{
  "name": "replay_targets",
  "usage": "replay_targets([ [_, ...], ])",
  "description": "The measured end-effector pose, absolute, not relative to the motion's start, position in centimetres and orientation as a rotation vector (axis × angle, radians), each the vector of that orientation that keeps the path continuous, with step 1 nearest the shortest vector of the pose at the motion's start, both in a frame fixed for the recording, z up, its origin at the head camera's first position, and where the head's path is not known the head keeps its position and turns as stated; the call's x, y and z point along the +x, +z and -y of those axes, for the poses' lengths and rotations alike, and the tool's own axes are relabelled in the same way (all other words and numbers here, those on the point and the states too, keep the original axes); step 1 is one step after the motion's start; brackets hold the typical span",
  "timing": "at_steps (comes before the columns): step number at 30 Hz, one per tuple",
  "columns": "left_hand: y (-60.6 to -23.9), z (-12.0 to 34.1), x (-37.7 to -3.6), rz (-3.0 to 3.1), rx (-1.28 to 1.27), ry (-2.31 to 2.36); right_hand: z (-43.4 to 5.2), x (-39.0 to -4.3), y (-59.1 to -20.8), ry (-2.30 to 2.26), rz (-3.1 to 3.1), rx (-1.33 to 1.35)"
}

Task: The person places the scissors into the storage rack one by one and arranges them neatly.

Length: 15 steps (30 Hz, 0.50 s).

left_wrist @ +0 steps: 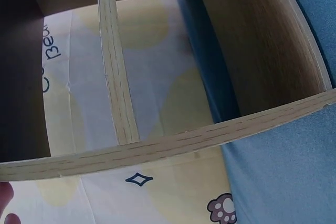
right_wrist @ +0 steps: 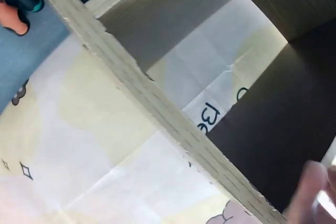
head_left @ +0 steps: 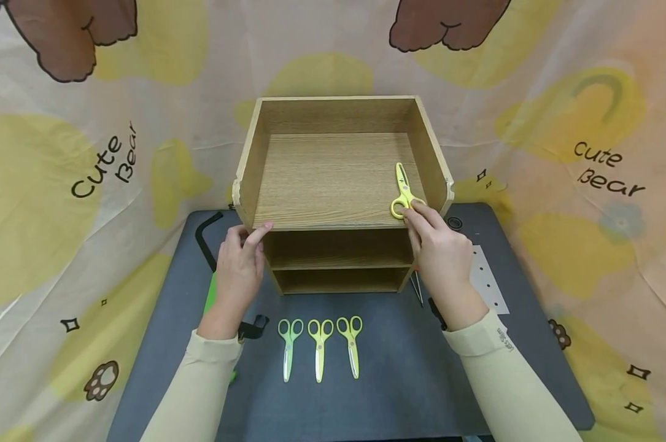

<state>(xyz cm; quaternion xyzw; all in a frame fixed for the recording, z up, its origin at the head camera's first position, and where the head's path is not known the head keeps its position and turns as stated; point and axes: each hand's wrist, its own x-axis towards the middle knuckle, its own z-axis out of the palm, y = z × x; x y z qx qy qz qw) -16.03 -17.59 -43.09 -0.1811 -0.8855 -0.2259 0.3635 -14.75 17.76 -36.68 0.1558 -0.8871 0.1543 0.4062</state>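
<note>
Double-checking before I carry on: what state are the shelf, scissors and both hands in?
Wooden shelf: upright, front open
Upper scissors: closed, blades pointing away from the person
Left scissors: closed, flat on the table
Middle scissors: closed, flat there
Right scissors: closed, flat there
Left hand: gripping the shelf's front left corner
Right hand: holding the upper scissors' handles

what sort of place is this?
Probably a makeshift indoor workspace: dark table, printed cloth hung behind it, and three pairs of scissors laid out in a row.
</note>
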Motion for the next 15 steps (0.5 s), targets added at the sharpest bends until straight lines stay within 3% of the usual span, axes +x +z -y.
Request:
replay_targets([
  [8,-43.2,17.6,-16.0,2.279,-0.468,-0.579,-17.7,-14.6,-36.8,0.393,2.356,0.325],
  [15,-43.3,17.6,-16.0,2.279,-0.469,-0.569,-17.4,-13.3,-37.6,0.448,2.092,0.412],
])
